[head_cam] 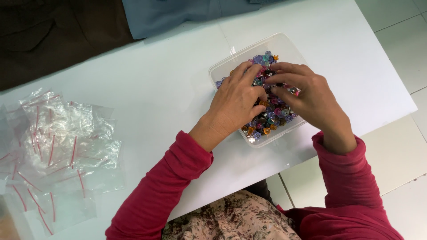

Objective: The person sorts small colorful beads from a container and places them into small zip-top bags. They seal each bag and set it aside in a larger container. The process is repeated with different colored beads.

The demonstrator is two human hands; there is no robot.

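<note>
So, both hands deep in a tub of beads.

Nearest, red sleeves (pixel 164 195) lead up to the left hand (pixel 235 102) and right hand (pixel 309 95), fingers curled together into colourful beads (pixel 267 120); can't tell if either grip is actually pinching one. Clear tub (pixel 222 69) sits mid-bench (pixel 155 89), little zip bags (pixel 58 146) piled off left.

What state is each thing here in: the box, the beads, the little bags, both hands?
Plastic box: open, no lid, nearly full.
Beads: loose, mixed colours, heaped inside.
Small bags: flat, piled on the table.
Left hand: fingers in the beads.
Right hand: fingers in the beads.
</note>
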